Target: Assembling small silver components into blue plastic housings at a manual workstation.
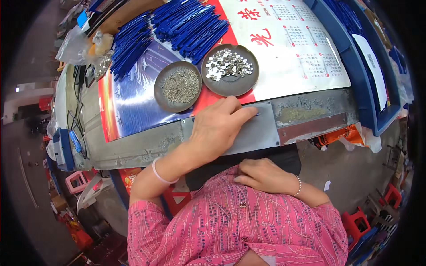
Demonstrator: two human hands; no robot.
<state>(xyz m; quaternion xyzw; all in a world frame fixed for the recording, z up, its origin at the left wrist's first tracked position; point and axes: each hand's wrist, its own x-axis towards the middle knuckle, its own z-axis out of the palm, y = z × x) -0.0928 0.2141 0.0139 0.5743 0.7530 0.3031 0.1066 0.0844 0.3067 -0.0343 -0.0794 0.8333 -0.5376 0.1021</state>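
My left hand (217,126) is over a grey metal plate (264,133) at the table's front edge. Its thumb and fingers are closed together, and a speck of blue shows at the thumb tip; what they hold is mostly hidden. Lower down, my right hand (268,175) rests curled against the front of my pink shirt, above a dark cloth (288,163); anything inside its fingers is out of sight. Just beyond my left hand stand two round dark dishes. The left dish (166,105) holds small silvery metal bits, the right dish (230,90) shiny flat silver pieces.
Bundles of thin blue strips (188,26) lie at the back. A printed calendar sheet (284,57) covers much of the tabletop. At the right stands a blue bin (368,106) with more blue items. Plastic bags (95,46) and a cable (80,106) are at the left.
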